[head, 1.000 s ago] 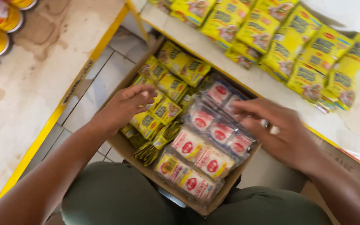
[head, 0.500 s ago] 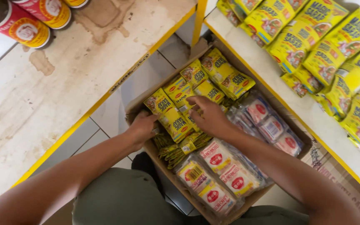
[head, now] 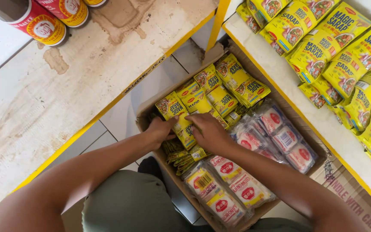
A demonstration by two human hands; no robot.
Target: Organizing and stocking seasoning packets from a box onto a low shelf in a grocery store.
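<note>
- While a person looks straight down from a head-worn camera, both bare hands reach into an open cardboard box (head: 144,112) that rests on the floor between two shelves.
- Left hand (head: 159,131), at the box's near-left wall: fingers curled around the lower end of a strip of yellow seasoning sachets (head: 177,116), gripping it.
- Right hand (head: 209,132), just beside the left and nearer the box's middle: fingers bent down onto the same yellow strip, pinching it; how tightly cannot be told.
- Inside the box, toward its far end: more loose yellow sachets (head: 237,83) lie piled, still unpacked.
- Inside the box, along its right and near side: clear packets with red-and-white labels (head: 280,137) fill that half, untouched.
- To the right of the box: a white shelf with a yellow edge (head: 280,81) already carries many yellow sachets (head: 340,56) laid in overlapping rows, so a good share seems shelved.
- To the left of the box: a worn, stained shelf (head: 65,99) is mostly bare, with red-and-yellow cans (head: 44,23) at its far edge.
- Judged from this, the stocking looks roughly midway: yellow sachets sit on the right-hand shelf, yet the box holds plenty more, and the clear packets do not appear started.
- Below the box: the person's olive-green clothing (head: 125,206) shows, and a second printed carton (head: 348,197) lies under the right-hand shelf.
</note>
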